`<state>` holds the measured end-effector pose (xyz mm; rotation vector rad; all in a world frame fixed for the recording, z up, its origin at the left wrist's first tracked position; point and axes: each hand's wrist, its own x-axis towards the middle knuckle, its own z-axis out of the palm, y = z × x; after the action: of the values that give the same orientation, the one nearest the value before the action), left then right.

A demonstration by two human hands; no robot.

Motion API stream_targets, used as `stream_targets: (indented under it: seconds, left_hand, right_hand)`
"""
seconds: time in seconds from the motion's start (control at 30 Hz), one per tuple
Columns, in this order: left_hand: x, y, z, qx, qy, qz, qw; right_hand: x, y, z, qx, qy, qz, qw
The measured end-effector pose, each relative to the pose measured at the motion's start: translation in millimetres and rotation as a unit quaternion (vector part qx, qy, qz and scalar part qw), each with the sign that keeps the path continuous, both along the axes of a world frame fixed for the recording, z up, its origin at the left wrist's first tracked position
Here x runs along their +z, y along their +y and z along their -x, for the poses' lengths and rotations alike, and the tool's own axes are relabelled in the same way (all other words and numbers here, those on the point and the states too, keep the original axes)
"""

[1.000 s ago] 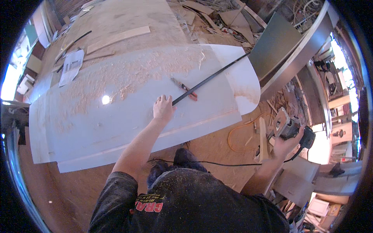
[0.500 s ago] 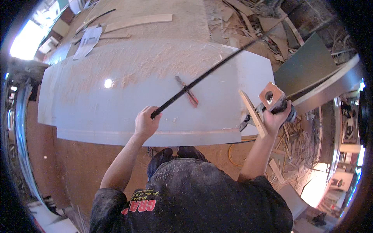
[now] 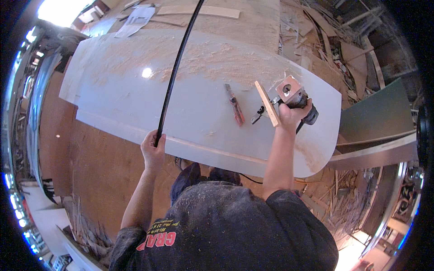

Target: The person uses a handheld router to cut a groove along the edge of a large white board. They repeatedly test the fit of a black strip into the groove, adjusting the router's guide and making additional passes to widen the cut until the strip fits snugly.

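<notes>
Left hand (image 3: 153, 151) gripping black rod (image 3: 174, 74) lying across white panel (image 3: 135, 99); right hand (image 3: 291, 115) clasping trim router (image 3: 294, 92) over panel's right end, beside red tool (image 3: 235, 105).

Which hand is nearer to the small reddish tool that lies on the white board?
The right hand. It holds the router just to the right of the reddish tool. The left hand grips the black rod farther away, down to the tool's left.

head-worn fisheye, looking steeply down, close
</notes>
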<state>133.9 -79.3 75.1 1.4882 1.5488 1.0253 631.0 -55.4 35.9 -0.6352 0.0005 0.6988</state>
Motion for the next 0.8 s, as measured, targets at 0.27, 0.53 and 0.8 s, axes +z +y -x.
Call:
stream_targets:
  seconds: [0.27,0.53,0.8]
  left_hand:
    - [-8.9,-35.7,28.0,0.07,-0.038,0.007,0.997]
    - [-11.3,-41.4,34.8,0.076,-0.028,-0.002,0.997]
    - [-20.1,-25.8,71.9,0.076,-0.061,-0.046,0.994]
  right_hand:
    - [-22.4,32.4,22.3,-0.041,0.011,0.002,0.999]
    - [-74.0,2.1,-22.3,0.041,-0.079,0.026,0.996]
    - [-14.0,-74.3,10.9,0.118,0.109,0.106,0.981]
